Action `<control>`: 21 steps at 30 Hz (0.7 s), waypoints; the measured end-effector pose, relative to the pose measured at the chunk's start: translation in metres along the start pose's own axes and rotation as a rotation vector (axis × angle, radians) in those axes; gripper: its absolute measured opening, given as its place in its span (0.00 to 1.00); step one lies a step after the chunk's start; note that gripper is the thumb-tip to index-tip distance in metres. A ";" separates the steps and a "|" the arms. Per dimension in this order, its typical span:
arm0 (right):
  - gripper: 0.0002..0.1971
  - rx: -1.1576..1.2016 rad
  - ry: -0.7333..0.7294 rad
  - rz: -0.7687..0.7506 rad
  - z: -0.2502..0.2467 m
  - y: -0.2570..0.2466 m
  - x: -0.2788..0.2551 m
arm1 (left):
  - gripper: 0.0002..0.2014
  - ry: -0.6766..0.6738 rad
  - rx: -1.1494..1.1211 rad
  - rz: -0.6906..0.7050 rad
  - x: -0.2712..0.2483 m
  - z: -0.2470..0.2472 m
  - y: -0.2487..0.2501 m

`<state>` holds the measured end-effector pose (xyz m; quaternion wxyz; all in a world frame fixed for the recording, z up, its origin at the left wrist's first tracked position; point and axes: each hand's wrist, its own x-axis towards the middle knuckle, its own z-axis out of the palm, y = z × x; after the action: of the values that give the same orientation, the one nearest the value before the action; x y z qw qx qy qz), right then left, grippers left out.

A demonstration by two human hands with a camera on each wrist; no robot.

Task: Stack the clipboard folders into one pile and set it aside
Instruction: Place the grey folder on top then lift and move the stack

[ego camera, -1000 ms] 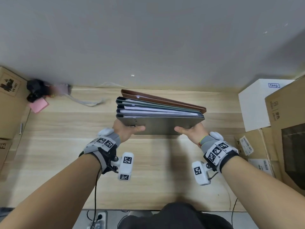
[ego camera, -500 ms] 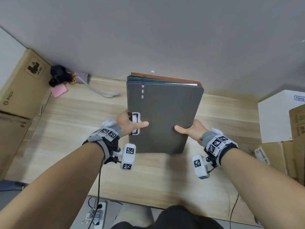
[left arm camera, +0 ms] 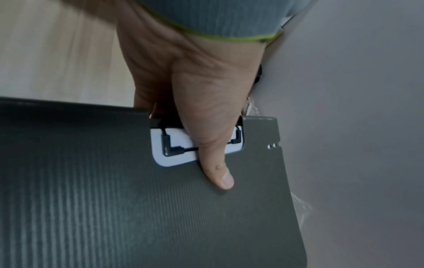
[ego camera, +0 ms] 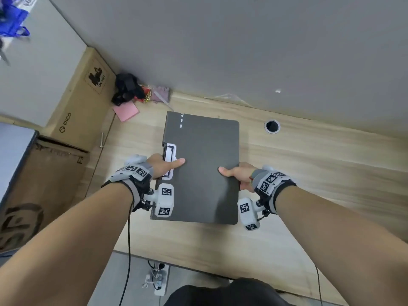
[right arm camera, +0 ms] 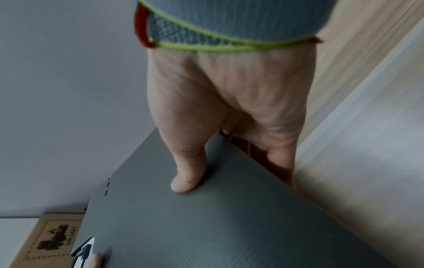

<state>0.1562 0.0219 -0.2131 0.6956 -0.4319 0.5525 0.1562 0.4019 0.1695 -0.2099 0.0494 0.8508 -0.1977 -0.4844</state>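
Note:
The pile of clipboard folders (ego camera: 205,164) shows its dark grey top cover, held level over the wooden desk (ego camera: 309,164) at its left part. My left hand (ego camera: 164,165) grips the pile's left edge, thumb on top across the white clip window (left arm camera: 174,146). My right hand (ego camera: 235,174) grips the right edge, thumb (right arm camera: 187,174) pressed on the grey cover (right arm camera: 229,226), fingers under the pile. A brown folder edge (right arm camera: 254,150) shows beneath the cover in the right wrist view. The lower folders are hidden from the head view.
Cardboard boxes (ego camera: 81,100) stand left of the desk. A black bundle (ego camera: 127,88), a pink sticky note (ego camera: 125,111) and a small pouch (ego camera: 162,96) lie at the back left corner. A cable hole (ego camera: 272,126) sits behind the pile to the right. The grey wall (ego camera: 242,40) bounds the back.
The pile has tipped from edge-on to flat, its grey cover now facing up, and moved left and lower toward the desk's left part. Both hands keep their grip.

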 end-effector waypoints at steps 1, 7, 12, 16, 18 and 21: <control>0.22 0.013 -0.006 0.009 0.005 -0.004 0.005 | 0.58 0.006 0.014 -0.002 0.004 -0.006 -0.001; 0.20 0.051 0.053 0.032 0.025 -0.048 0.041 | 0.47 0.047 -0.102 0.033 0.049 -0.046 0.014; 0.38 -0.074 0.160 0.010 0.015 -0.070 0.078 | 0.26 0.062 -0.149 0.110 0.073 -0.060 0.033; 0.50 -0.132 0.192 0.050 0.007 -0.065 0.113 | 0.30 0.063 -0.101 0.099 0.086 -0.065 0.040; 0.57 -0.149 0.204 0.072 0.006 -0.061 0.129 | 0.31 0.077 -0.063 0.096 0.087 -0.070 0.044; 0.56 -0.158 0.228 0.094 0.005 -0.056 0.148 | 0.41 0.096 0.024 0.060 0.092 -0.073 0.042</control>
<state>0.2481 -0.0453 -0.3225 0.5842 -0.4739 0.6333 0.1816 0.4927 0.0874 -0.2340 0.0630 0.8671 -0.2264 -0.4391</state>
